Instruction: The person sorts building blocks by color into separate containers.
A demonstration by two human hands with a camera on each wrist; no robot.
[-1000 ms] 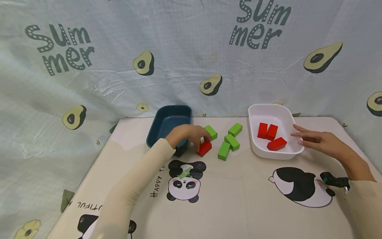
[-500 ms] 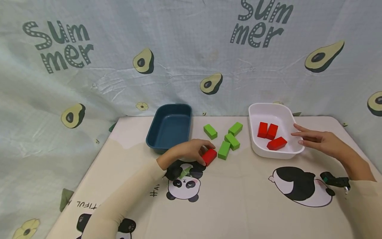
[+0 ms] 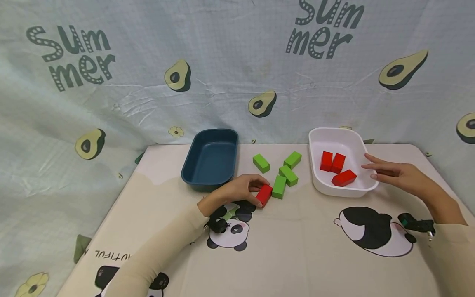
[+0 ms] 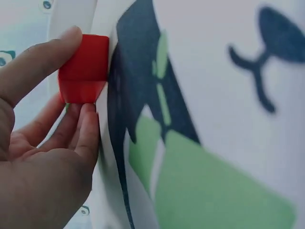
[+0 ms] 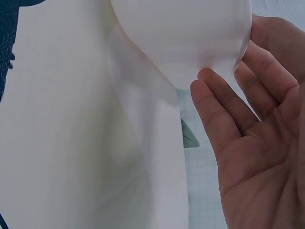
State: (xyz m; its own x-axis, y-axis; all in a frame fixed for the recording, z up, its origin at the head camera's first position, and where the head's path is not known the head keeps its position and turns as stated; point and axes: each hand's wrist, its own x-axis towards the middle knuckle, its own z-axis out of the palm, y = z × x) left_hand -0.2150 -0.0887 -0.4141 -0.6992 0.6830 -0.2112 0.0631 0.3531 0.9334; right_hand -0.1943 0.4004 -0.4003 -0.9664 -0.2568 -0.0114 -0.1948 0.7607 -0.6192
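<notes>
Since a second ago, the left hand [image 3: 241,189] and the red block [image 3: 264,196] have been shifting away from the blue bin [image 3: 209,163], toward the person. The left thumb and fingers are pinching that block, their gap no wider than it. Just right of this grip a green block [image 3: 279,187] is lying; three more green blocks [image 3: 288,175] are lying beyond. Farther right, the right hand [image 3: 398,175], fingers loosely extended, is touching the white bin [image 3: 335,141], where three red blocks [image 3: 344,178] are resting.
</notes>
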